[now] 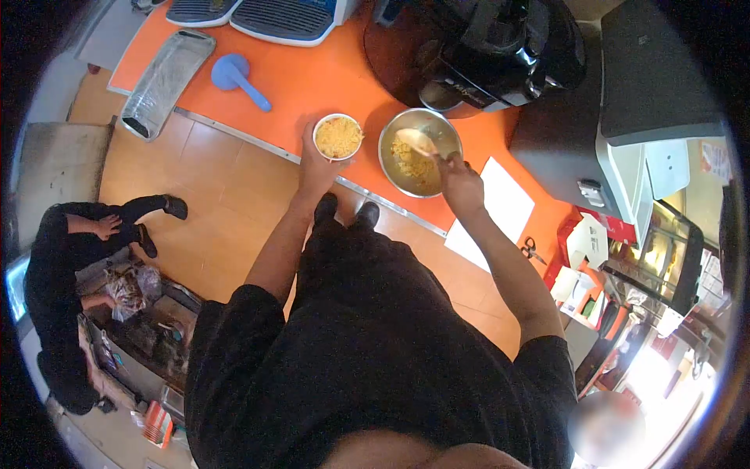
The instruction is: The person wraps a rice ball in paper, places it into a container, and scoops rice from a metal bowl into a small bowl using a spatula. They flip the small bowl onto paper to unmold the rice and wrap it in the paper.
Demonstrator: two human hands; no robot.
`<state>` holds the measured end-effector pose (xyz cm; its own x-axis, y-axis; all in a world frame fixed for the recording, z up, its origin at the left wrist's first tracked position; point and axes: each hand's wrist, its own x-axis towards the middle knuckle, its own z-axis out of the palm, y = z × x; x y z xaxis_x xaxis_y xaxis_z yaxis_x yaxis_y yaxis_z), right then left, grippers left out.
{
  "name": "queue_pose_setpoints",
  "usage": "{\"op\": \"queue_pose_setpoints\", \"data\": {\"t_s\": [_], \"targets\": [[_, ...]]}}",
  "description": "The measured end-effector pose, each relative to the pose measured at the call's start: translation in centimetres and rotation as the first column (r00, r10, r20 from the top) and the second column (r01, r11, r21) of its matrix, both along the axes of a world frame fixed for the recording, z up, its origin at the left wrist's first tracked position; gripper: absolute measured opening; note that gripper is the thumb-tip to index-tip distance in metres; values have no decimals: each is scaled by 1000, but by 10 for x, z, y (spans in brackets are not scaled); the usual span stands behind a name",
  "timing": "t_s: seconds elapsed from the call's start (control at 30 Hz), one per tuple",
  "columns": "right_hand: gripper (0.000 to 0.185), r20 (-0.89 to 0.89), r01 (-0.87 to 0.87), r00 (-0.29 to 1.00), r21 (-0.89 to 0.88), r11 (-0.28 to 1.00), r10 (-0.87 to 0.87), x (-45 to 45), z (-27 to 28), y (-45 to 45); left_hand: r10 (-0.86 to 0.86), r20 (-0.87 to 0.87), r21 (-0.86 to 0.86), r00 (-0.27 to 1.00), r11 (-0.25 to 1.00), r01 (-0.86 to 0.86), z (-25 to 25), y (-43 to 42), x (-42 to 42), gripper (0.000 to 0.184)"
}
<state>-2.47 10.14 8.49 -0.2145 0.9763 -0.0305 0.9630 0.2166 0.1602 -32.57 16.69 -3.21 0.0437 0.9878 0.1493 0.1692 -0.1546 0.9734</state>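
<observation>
No lettering I can read from here.
Pale marks sit along the front of the black appliance (508,51), too small to make out; the dark print on the white carton (587,241) blurs too, as do markings on the orange packet (158,426), low on the left.

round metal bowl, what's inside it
The round silver metal bowl holds crumbly yellow food and the head of a pale spoon; the bottom beneath the food is covered.
</observation>
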Motion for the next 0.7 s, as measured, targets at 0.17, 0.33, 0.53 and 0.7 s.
{"op": "queue_pose_setpoints", "data": {"t_s": [0.17,0.33,0.53,0.7], "targets": [[35,1,-75,997,-177,981,76,-10,10,-24,306,-622,281,720,946,-159,1,-75,-14,78],[35,-57,30,998,-119,992,-37,-12,28,-29,-45,284,-515,958,836,191,49,-88,43,43],[34,162,47,987,-273,961,-3,7,4,-16,-2,407,-630,914,724,282,31,-42,97,30],[31,-52,127,989,-187,974,-139,-5,33,-45,-313,298,-428,902,801,419,45,-42,84,18]]}}
